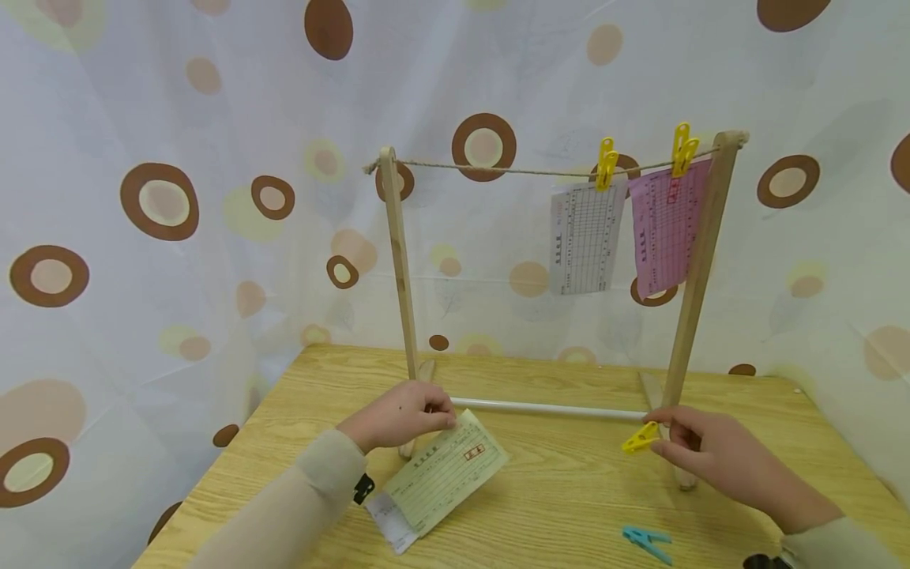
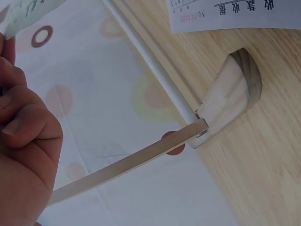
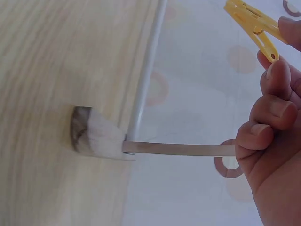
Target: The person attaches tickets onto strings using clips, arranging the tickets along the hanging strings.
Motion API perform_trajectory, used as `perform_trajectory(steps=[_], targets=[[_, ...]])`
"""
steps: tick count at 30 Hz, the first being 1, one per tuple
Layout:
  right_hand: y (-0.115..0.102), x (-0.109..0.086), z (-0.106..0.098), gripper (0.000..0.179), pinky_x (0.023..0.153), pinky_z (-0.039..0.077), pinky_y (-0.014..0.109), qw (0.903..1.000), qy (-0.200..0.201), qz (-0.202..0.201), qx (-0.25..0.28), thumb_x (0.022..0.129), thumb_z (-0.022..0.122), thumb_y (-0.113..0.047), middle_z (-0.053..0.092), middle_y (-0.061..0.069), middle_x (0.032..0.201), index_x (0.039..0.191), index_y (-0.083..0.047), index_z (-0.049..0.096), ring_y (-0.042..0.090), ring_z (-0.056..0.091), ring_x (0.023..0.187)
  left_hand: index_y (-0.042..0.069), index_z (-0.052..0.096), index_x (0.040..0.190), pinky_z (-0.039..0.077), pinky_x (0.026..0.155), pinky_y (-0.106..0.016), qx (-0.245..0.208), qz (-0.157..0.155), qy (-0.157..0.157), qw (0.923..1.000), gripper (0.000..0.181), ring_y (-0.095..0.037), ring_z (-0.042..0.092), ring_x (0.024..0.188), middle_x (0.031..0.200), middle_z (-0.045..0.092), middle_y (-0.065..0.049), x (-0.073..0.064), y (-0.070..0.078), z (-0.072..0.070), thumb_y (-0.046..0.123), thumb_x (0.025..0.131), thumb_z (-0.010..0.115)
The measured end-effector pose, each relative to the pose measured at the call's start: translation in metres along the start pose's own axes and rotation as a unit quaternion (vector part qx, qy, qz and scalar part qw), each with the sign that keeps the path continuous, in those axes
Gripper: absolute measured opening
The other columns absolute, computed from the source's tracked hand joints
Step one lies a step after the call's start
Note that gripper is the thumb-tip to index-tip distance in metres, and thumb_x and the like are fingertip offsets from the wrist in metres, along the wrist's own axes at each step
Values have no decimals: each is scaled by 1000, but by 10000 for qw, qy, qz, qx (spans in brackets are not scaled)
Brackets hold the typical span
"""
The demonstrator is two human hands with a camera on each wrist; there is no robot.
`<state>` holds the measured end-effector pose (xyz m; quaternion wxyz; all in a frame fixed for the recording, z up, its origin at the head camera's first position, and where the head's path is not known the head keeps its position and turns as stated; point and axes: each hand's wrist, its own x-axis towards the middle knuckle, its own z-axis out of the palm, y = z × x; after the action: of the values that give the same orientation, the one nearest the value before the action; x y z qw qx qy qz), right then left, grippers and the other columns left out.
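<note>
Green slip [image 1: 449, 476] bears red-boxed print [image 1: 474, 452], seemingly Chinese

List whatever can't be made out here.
Head view: much of the lower white slip, covered by the green slip.
Head view: fine print on the hanging pink slip, too small.
Left wrist view: most of the green slip, cut off by the top edge.
Right wrist view: part of the right hand, cut off by the right edge.

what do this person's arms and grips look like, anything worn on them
The left sleeve and right sleeve are plain pale beige. The left grip and right grip are ungloved. A small black object sits by the left cuff, a dark object by the right, partly cut off.
</note>
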<state>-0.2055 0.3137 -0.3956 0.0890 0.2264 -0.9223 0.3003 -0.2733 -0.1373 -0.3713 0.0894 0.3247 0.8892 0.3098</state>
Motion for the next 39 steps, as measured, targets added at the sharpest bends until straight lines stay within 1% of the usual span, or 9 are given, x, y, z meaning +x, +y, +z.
perform_trajectory(steps=[5,10,14,16,22,25,29,33,39], targets=[[-10,6,-11,27,51,37,25,9996,234,-64,-151,97,71,-23,51,-14,71,123,-15,67,3,43,56,28,73,93,46,65,-30,-118,131,250,9995,10,-10,53,72,86,66,13,-1,9,-7,30,100,66],[-21,14,-22,28,51,37,25,9981,471,-287,-271,96,73,-20,53,-15,71,123,-15,67,4,43,55,26,73,95,50,70,-32,-334,281,661,9969,9,-11,56,77,87,66,10,-2,20,-16,27,101,66],[-30,20,-31,30,50,37,25,9964,556,-437,-459,96,72,-20,52,-15,70,125,-14,67,3,42,55,22,72,94,49,67,-31,-553,320,1019,9927,9,-13,55,74,85,64,4,-3,27,-22,26,100,66],[-36,24,-36,30,50,36,25,9950,620,-530,-579,96,73,-21,51,-15,70,125,-14,67,2,42,55,20,72,93,47,66,-31,-620,340,1239,9898,10,-14,53,74,86,62,3,-2,31,-26,26,100,67],[-55,37,-52,30,50,36,24,9866,927,-891,-1002,93,76,-18,48,-17,68,121,-16,68,1,40,54,18,74,98,48,72,-36,-745,350,1954,9773,10,-18,55,79,95,65,3,0,44,-40,24,100,66],[-66,45,-61,31,50,35,24,9837,965,-1021,-1122,92,77,-17,48,-17,69,122,-15,68,1,40,55,17,73,100,48,72,-38,-856,358,2254,9698,10,-21,57,80,93,66,2,3,49,-47,24,100,66],[-81,57,-73,33,51,36,24,9819,929,-1081,-1248,92,76,-17,48,-15,70,124,-14,67,1,41,56,16,72,99,51,74,-40,-1095,463,2478,9615,11,-25,64,84,91,67,0,7,56,-53,24,101,65],[-99,68,-84,35,52,37,25,9805,935,-1046,-1379,92,76,-19,49,-12,71,126,-14,68,4,43,58,16,72,99,54,76,-44,-1343,507,2594,9551,14,-24,68,82,92,67,-2,12,61,-56,26,102,63],[-130,88,-103,34,52,36,26,9743,1123,-1127,-1594,92,77,-23,49,-10,69,125,-15,70,8,44,58,16,72,97,47,67,-41,-1388,521,2878,9462,15,-22,55,71,83,62,-5,21,66,-62,28,101,64]])
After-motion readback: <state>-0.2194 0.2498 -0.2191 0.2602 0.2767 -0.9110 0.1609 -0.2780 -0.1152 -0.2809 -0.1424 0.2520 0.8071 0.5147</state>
